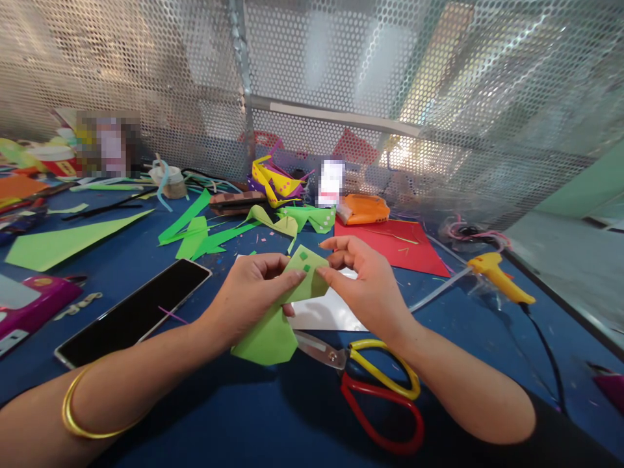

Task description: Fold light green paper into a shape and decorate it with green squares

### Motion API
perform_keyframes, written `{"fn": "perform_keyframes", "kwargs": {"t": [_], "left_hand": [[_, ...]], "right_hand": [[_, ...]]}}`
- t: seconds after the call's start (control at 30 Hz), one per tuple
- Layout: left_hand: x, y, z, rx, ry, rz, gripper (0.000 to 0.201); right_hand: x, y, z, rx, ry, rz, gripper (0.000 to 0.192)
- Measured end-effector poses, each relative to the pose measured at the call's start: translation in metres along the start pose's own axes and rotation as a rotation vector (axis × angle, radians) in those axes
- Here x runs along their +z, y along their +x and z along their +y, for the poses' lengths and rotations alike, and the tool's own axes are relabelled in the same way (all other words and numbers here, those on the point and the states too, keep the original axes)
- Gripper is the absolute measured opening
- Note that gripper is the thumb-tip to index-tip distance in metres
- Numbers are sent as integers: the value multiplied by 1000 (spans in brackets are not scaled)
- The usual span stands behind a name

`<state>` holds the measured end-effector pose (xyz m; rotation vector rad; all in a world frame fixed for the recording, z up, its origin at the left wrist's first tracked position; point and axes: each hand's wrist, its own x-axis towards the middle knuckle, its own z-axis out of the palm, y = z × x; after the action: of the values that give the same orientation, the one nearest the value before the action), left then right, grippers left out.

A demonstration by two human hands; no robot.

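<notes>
A light green folded paper piece with small dark green squares near its upper end is held above the table. My left hand pinches it between thumb and fingers from the left. On the other side my right hand has its thumb and index fingertip closed at the paper's right edge, by the squares. Below the paper lie scissors with one yellow and one red handle, their blade tips hidden under it. A white sheet rests on the table behind the hands, partly covered by them.
A black-screened phone lies left of my left arm. Green paper scraps and a red sheet lie farther back. To the right is a yellow glue gun with a black cord. A perforated metal panel borders the table's back.
</notes>
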<state>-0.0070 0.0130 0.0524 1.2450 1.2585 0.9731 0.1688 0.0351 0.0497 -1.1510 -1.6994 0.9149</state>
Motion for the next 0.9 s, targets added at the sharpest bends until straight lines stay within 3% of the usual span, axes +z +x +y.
{"fn": "perform_keyframes", "kwargs": {"t": [0.67, 0.9], "left_hand": [[3, 0, 2, 26, -88, -14, 19], [2, 1, 0, 43, 26, 37, 20]], "right_hand": [[2, -2, 3, -2, 4, -19, 30], [3, -3, 3, 0, 9, -30, 29]]}}
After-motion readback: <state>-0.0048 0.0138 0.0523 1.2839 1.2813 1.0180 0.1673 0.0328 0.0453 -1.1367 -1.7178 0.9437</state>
